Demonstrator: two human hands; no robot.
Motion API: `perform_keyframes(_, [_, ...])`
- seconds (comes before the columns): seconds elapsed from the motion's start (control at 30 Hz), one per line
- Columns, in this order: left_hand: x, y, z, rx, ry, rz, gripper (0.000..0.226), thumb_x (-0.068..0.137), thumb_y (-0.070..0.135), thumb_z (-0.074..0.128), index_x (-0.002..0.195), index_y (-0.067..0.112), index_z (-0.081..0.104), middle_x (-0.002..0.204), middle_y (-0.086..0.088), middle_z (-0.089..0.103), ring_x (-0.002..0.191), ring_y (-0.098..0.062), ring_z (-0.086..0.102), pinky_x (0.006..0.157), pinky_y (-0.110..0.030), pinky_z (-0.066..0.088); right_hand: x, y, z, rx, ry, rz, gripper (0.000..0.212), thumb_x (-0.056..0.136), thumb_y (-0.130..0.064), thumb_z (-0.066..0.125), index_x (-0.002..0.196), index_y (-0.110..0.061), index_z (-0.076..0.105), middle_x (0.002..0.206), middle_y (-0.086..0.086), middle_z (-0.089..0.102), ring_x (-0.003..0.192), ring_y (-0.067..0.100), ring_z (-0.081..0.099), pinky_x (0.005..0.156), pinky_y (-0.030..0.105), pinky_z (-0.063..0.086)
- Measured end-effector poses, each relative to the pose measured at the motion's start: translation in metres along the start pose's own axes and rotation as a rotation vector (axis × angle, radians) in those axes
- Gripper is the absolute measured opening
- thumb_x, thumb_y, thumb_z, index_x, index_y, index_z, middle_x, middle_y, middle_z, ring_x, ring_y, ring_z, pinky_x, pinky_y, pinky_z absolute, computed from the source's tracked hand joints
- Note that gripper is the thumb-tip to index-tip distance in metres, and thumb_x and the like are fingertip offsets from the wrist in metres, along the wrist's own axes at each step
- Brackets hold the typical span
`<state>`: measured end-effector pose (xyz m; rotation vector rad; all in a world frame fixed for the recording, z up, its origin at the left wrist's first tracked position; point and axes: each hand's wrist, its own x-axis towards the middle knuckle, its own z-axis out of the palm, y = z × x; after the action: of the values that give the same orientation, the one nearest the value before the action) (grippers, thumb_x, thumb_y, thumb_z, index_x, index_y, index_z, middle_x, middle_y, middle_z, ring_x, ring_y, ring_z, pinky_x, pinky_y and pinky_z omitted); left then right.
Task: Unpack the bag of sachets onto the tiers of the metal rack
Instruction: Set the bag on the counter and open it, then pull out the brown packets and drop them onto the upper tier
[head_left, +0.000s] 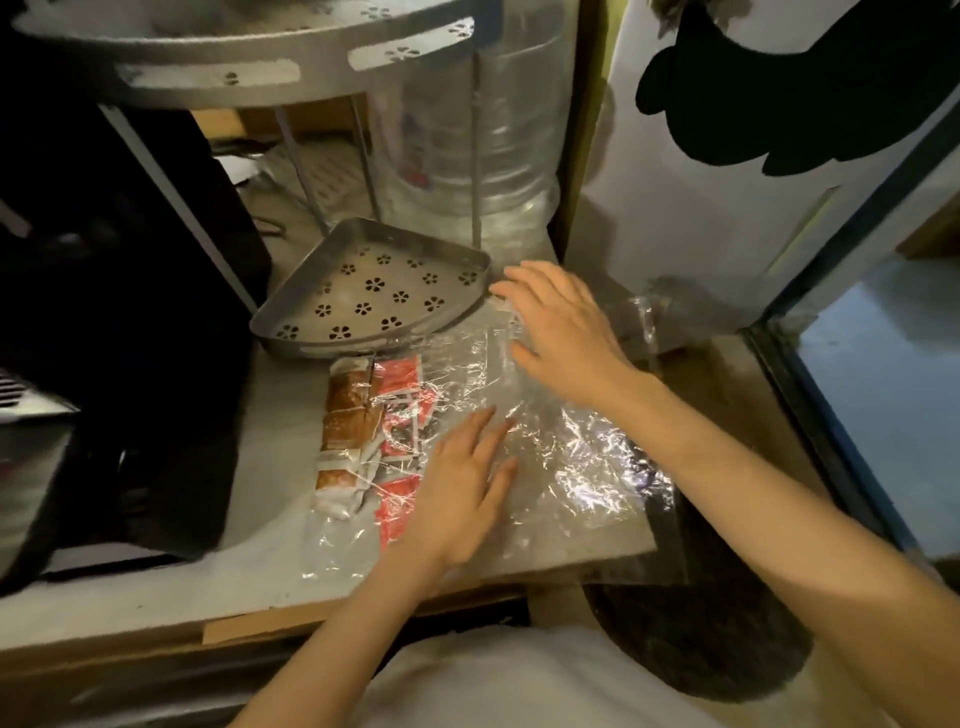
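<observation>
Pinning the clear bag (545, 447) flat near the worktop's (270, 457) front edge, left hand (457, 499) spread, fingers loose. Right hand (561, 332) open too, grasping nothing, beside the rack's bottom tier (374, 296), probably seeking the bag's mouth; sachets (374, 431) unmoved inside.

One clear plastic bag (545, 447) lies flat on the table (270, 415). Inside it show about three brown-and-white sachets (345, 415) and at least three red ones (400, 379); the exact count is unclear. The metal rack shows two tiers: the lower tier (374, 291) and the upper tier (234, 57). Two hands are present, the left hand (457, 499) and the right hand (561, 332). One large water bottle (467, 130) stands behind.
</observation>
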<state>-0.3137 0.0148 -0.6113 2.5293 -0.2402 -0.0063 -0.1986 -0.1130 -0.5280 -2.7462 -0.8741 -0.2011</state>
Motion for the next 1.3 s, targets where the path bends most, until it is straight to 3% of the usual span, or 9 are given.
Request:
perform_keyframes(0.1, [-0.011,-0.015,-0.016,-0.033,0.056,-0.044,0.058,0.089,0.046,0.024,0.141,0.021,0.033,0.15,-0.001,0.029,0.138,-0.015,0.025,0.11,-0.024,0.012,0.011,-0.006,0.01,0.075,-0.064,0.014,0.056,0.087,-0.02,0.054,0.139,-0.014,0.033,0.144,0.004,0.038,0.136,0.02,0.027,0.112,0.035,0.018])
perform_keyframes(0.23, [-0.027,-0.049,-0.035,0.075,0.141,-0.223,0.059,0.089,0.031,0.051,0.143,0.021,0.028,0.152,-0.006,0.025,0.138,-0.021,0.025,0.112,-0.037,0.022,0.032,-0.031,0.033,0.153,-0.237,-0.044,0.056,0.089,-0.025,0.054,0.139,-0.014,0.032,0.143,0.006,0.041,0.134,0.021,0.032,0.111,0.038,0.026])
perform_keyframes(0.43, [-0.049,-0.074,-0.04,0.177,0.176,-0.642,0.075,0.083,0.056,0.048,0.141,0.013,0.027,0.151,-0.012,0.028,0.136,-0.029,0.03,0.11,-0.039,0.026,0.059,-0.057,0.071,0.052,-0.425,-0.134,0.056,0.087,-0.044,0.051,0.132,-0.012,0.042,0.139,0.011,0.046,0.13,0.026,0.038,0.111,0.046,0.028])
perform_keyframes(0.8, [-0.046,-0.071,-0.037,0.019,0.318,-0.622,0.07,0.08,0.042,0.063,0.138,0.017,0.033,0.136,-0.004,0.048,0.124,-0.021,0.043,0.104,-0.031,0.031,0.076,-0.075,0.091,0.027,-0.405,0.004,0.069,0.08,-0.053,0.058,0.129,-0.008,0.04,0.133,0.014,0.049,0.125,0.03,0.041,0.104,0.046,0.03])
perform_keyframes(0.93, [-0.04,-0.071,-0.042,-0.151,0.374,-0.657,0.084,0.071,0.027,0.076,0.139,0.014,0.03,0.117,-0.004,0.052,0.099,-0.017,0.055,0.088,-0.028,0.044,0.083,-0.078,0.086,0.216,-0.428,0.08,0.056,0.071,-0.04,0.073,0.11,-0.008,0.051,0.099,0.007,0.06,0.103,0.027,0.052,0.086,0.041,0.045])
perform_keyframes(1.0, [-0.036,-0.074,-0.047,-0.253,0.357,-0.707,0.091,0.068,0.02,0.078,0.141,0.014,0.026,0.112,-0.002,0.051,0.095,-0.014,0.053,0.085,-0.027,0.047,0.086,-0.078,0.08,0.387,-0.506,0.145,0.061,0.068,-0.031,0.077,0.118,-0.008,0.051,0.085,0.0,0.058,0.092,0.023,0.058,0.077,0.037,0.049])
perform_keyframes(1.1, [-0.03,-0.08,-0.057,-0.36,0.294,-0.796,0.076,0.067,0.016,0.078,0.133,0.016,0.04,0.113,0.001,0.051,0.1,-0.015,0.052,0.089,-0.031,0.048,0.093,-0.072,0.067,0.542,-0.58,0.176,0.07,0.067,-0.023,0.079,0.128,-0.01,0.047,0.104,0.002,0.057,0.092,0.018,0.055,0.075,0.029,0.044])
perform_keyframes(1.2, [-0.026,-0.086,-0.069,-0.502,0.214,-0.763,0.06,0.068,0.008,0.077,0.121,0.018,0.051,0.098,0.009,0.054,0.089,-0.007,0.052,0.075,-0.017,0.044,0.099,-0.064,0.055,0.67,-0.642,0.212,0.063,0.068,-0.015,0.078,0.123,-0.014,0.048,0.106,0.002,0.054,0.085,0.015,0.056,0.065,0.022,0.044])
perform_keyframes(1.3, [-0.022,-0.093,-0.082,-0.591,0.132,-0.675,0.06,0.067,0.006,0.077,0.117,0.024,0.05,0.099,0.011,0.058,0.098,-0.01,0.057,0.084,-0.026,0.049,0.101,-0.052,0.049,0.781,-0.738,0.288,0.051,0.066,-0.017,0.079,0.11,-0.013,0.054,0.114,0.009,0.062,0.096,0.023,0.063,0.085,0.032,0.051])
